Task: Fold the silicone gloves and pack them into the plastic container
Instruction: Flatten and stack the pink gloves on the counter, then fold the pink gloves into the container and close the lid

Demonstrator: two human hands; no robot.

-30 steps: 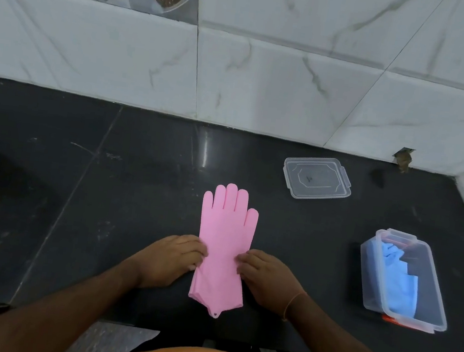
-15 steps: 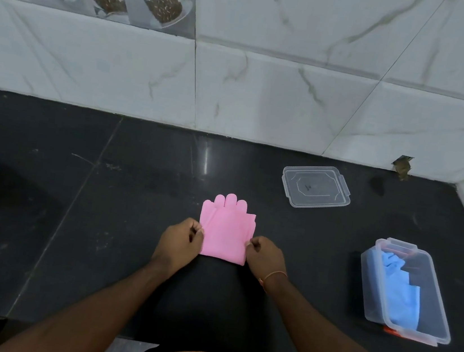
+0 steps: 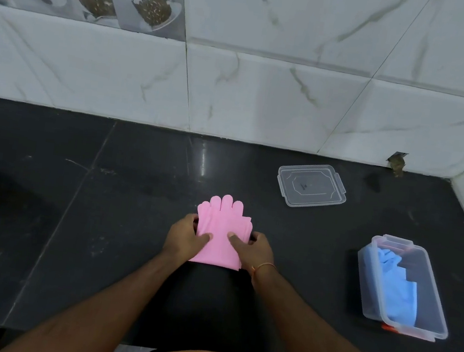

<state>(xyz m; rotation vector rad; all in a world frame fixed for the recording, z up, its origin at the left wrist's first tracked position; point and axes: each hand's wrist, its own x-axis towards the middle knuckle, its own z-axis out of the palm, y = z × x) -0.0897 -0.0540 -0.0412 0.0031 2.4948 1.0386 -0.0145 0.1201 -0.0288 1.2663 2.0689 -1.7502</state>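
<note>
The pink silicone gloves (image 3: pixel 221 227) lie folded in half on the black counter (image 3: pixel 101 217), fingertips pointing to the wall. My left hand (image 3: pixel 185 237) grips the left edge, thumb on top. My right hand (image 3: pixel 253 249) grips the right edge the same way, thumb pressed on the pink surface. To the right stands a clear plastic container (image 3: pixel 427 293) with blue gloves (image 3: pixel 393 285) inside it.
The container's clear lid (image 3: pixel 311 185) lies flat on the counter near the wall, beyond the gloves and to the right. A white marble-tiled wall (image 3: pixel 265 91) runs along the back and right. The counter's front edge is close to my body.
The long pink gloves were folded in half, cuff brought up toward the fingers. Both hands then shifted from pinching the sides to holding the folded bundle with thumbs on top.
</note>
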